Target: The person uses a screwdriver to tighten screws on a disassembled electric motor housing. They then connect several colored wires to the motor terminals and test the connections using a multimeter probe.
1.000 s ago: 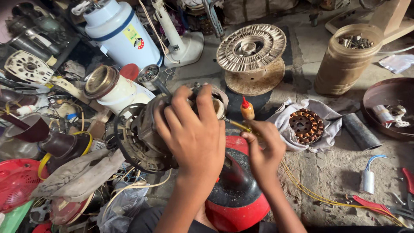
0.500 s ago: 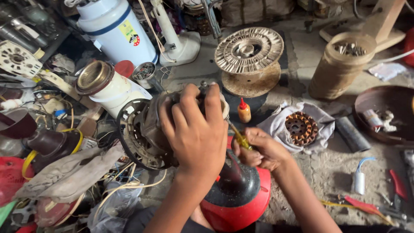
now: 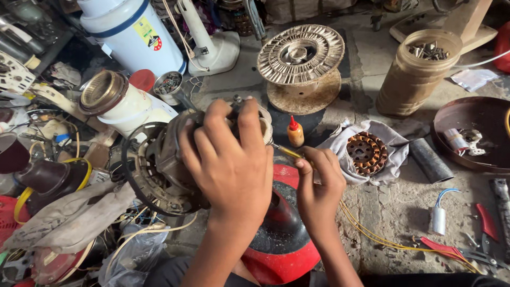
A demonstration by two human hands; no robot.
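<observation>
My left hand [image 3: 228,159] grips a dirty grey electric motor [image 3: 159,165] from above, fingers spread over its housing. The motor rests on a red and black round base [image 3: 281,234] in front of me. My right hand [image 3: 319,183] is closed around a thin tool with a yellow handle [image 3: 284,151], its tip pointing at the right end of the motor. A small orange bottle with a red cap [image 3: 295,133] stands just behind the tool.
A copper-wound stator [image 3: 366,153] lies on a grey cloth [image 3: 390,138]. Behind stand an empty wire spool [image 3: 300,58], a jar of screws [image 3: 419,72], a white cylinder [image 3: 133,32]. A brown dish [image 3: 467,122], pliers [image 3: 486,223] and a capacitor [image 3: 438,219] lie right; clutter fills the left.
My right hand has moved up to the motor's right end with the yellow-handled tool. The left hand keeps its grip, and the view has shifted slightly.
</observation>
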